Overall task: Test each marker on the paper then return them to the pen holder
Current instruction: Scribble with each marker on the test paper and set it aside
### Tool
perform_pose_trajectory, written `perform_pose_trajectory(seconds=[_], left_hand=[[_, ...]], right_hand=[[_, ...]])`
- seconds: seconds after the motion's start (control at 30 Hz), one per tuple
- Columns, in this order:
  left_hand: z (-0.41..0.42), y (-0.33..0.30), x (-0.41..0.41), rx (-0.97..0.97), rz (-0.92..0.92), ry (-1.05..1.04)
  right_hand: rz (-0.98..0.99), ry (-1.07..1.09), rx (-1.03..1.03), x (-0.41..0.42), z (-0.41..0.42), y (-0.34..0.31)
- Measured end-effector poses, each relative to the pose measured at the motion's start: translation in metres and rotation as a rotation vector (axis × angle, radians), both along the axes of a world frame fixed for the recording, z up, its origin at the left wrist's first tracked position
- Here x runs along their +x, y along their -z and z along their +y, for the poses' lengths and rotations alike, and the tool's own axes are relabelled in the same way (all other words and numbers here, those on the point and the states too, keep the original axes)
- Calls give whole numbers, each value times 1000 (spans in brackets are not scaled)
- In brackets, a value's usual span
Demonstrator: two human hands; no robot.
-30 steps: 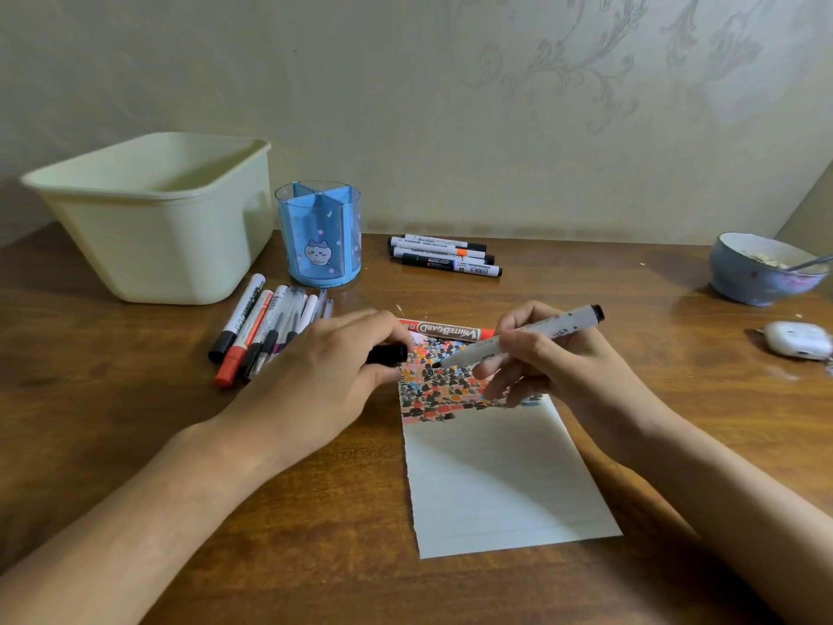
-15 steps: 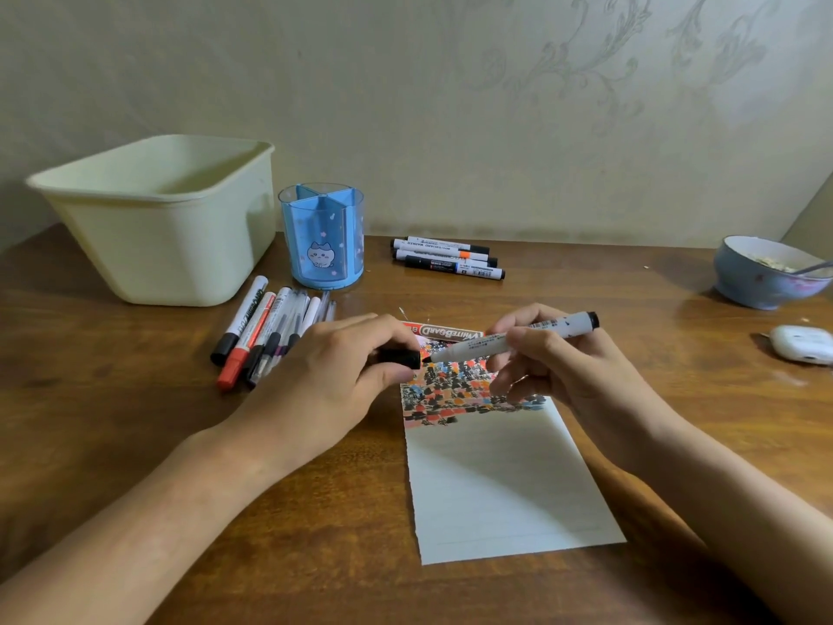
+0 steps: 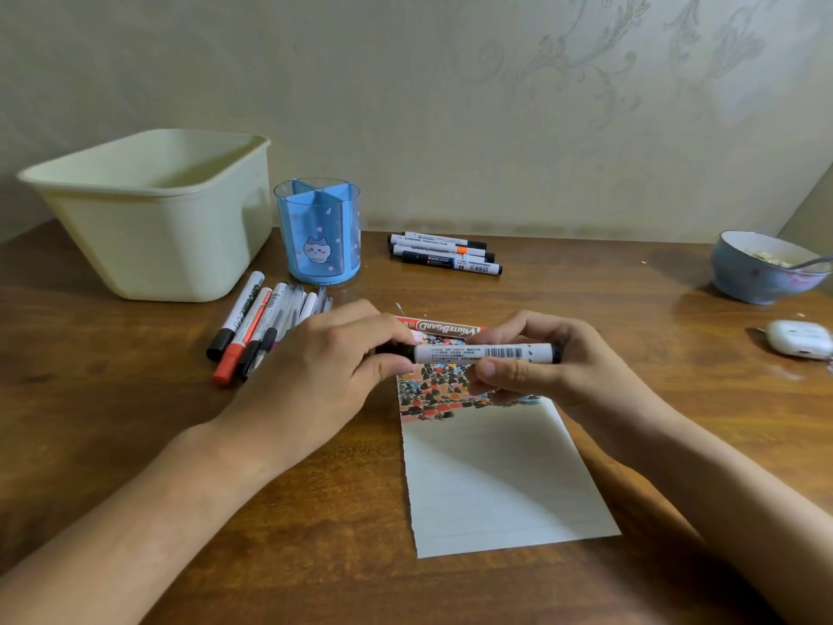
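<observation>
Both hands meet over the top of the paper (image 3: 505,480), which lies flat on the wooden counter (image 3: 112,426). The right hand (image 3: 554,367) pinches a white marker (image 3: 484,353) by its barrel, holding it level just above the scribbled band of black, red and orange marks at the paper's far end. The left hand (image 3: 324,376) has its grip curled round the black cap (image 3: 399,350) at the marker's left end; cap and barrel meet there, though whether the cap is fully seated cannot be told.

Just behind the hands, a red whiteboard marker (image 3: 444,327) lies at the paper's top edge. To the left, a loose bunch of markers (image 3: 257,327) rests on the counter, partly hidden by the left hand. The blue pen holder (image 3: 318,232), divided into compartments and printed with a cartoon cat, stands upright behind that bunch, beside a cream plastic tub (image 3: 153,214). Right of the holder lie 3 or 4 more markers (image 3: 444,254) side by side near the wall.

At the far right sit a blue bowl (image 3: 762,272) with a spoon in it and a small white case (image 3: 798,338).
</observation>
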State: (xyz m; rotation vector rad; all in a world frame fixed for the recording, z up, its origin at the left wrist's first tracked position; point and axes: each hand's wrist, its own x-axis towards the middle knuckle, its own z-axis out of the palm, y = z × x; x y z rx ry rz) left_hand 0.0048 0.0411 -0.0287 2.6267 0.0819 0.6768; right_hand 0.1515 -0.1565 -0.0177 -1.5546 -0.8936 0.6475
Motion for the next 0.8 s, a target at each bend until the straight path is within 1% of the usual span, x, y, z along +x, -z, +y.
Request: perform_pose_trajectory(seconds=[0.13, 0.23, 0.33, 0.47, 0.67, 0.73, 0.8], left_hand=[[-2, -3, -2, 92, 11, -17], [-3, -7, -2, 49, 8, 19], [-5, -6, -2, -26, -16, 22], [-6, -7, -2, -27, -12, 17], [-7, -14, -6, 39, -50, 23], [-6, -15, -7, 82, -27, 19], [-5, -15, -8, 146, 33, 6]], right_hand=[[-82, 35, -11, -2, 2, 3], [-124, 37, 3, -4, 3, 5], [-105, 30, 26, -6, 3, 5], [-74, 36, 49, -11, 5, 4], [-4, 41, 57, -16, 4, 0], [9, 24, 35, -15, 3, -3], [-6, 2, 1, -14, 4, -6]])
